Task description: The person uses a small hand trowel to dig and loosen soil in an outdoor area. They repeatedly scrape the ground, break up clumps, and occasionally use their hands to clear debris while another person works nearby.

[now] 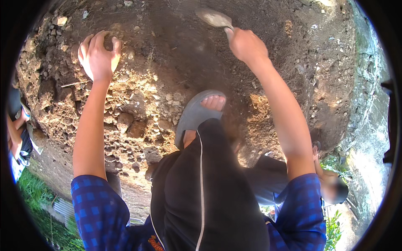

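Note:
My right hand (249,45) grips the handle of a small trowel (216,18). Its soil-smeared metal blade points to the left, over dark bare soil (182,34). Whether the blade touches the ground cannot be made out. My left hand (100,55) is over stony earth at the left, fingers spread and curled, with nothing in it. A thin dry stick (75,83) lies by that wrist. Between my arms, one foot in a grey slide sandal (198,109) rests on the soil.
Stones (125,120) and crumbly clods are scattered left of the sandal. A rough concrete wall (372,125) bounds the right side. One person (333,188) is at the lower right; another person's limbs (15,138) show at the left rim. Grass (40,194) grows at lower left.

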Tool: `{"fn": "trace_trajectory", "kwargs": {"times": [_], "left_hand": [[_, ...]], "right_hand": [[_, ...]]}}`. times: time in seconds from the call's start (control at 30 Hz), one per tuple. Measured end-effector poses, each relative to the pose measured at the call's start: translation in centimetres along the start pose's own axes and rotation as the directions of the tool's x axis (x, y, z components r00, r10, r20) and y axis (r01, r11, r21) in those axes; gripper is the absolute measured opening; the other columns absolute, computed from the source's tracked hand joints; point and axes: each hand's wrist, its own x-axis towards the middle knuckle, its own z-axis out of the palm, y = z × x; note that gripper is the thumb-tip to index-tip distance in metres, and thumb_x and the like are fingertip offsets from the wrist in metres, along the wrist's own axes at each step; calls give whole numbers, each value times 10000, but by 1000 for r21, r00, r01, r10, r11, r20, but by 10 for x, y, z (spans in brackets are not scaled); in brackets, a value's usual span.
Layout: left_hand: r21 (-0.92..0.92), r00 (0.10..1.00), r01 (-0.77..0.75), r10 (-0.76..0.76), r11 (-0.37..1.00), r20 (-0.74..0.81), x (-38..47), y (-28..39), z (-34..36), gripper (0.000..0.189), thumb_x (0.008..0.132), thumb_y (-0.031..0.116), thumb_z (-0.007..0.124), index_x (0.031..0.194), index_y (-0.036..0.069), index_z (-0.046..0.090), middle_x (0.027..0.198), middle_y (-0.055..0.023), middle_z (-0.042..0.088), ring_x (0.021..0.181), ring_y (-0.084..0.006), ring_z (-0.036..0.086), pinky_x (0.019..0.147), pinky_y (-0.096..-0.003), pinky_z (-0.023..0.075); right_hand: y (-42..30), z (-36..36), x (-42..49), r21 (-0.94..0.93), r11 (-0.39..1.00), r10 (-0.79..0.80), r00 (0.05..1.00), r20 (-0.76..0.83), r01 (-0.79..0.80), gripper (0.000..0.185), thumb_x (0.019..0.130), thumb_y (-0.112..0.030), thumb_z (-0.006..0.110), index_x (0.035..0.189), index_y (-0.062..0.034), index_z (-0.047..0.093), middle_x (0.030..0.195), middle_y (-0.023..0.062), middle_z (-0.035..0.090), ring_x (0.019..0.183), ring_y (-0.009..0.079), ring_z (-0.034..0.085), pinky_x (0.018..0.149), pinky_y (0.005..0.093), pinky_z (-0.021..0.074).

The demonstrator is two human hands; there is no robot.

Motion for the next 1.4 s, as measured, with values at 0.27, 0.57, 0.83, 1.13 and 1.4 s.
{"fn": "trace_trajectory", "kwargs": {"times": [0.27,0.57,0.83,1.13,1.4], "left_hand": [[-12,1000,5,-5,1000,-9,-1,0,-1,334,929,444,643,1107,199,784,1203,14,776,1275,-236,596,1151,-452,381],[-59,1000,-1,0,998,-15,0,1,-3,346,943,433,633,1121,171,774,1249,10,760,1298,-252,584,1179,-461,354],[-135,998,27,-34,990,-56,2,4,-7,308,915,380,659,1071,135,761,1190,-21,763,1250,-245,592,1168,-452,358],[-265,996,72,-82,962,-27,0,-2,-3,321,883,355,683,1075,106,746,1212,-63,748,1274,-258,575,1188,-492,360],[-361,993,98,-115,927,-26,1,-2,-10,368,823,318,731,1089,63,724,1234,-103,718,1282,-294,559,1195,-522,356]], "right_hand": [[125,121,-171,-47,916,394,873,288,-398,563,1120,-421,372,1080,21,718,999,347,718,981,528,697,903,607,554],[105,9,-144,-214,953,295,814,500,-214,524,1147,-424,352,1146,17,636,936,275,736,898,475,736,821,568,595],[-119,-60,123,-94,984,-157,984,-85,149,357,1057,-225,460,1270,-30,671,1197,186,762,1133,387,726,940,511,588],[0,34,15,-179,981,-49,989,137,74,379,1081,-313,455,1212,-1,625,1041,273,746,1026,457,729,896,560,582],[191,81,-220,-431,894,350,790,504,-121,462,1067,-393,469,1145,-11,716,1089,274,753,1045,463,730,922,553,580]]}}
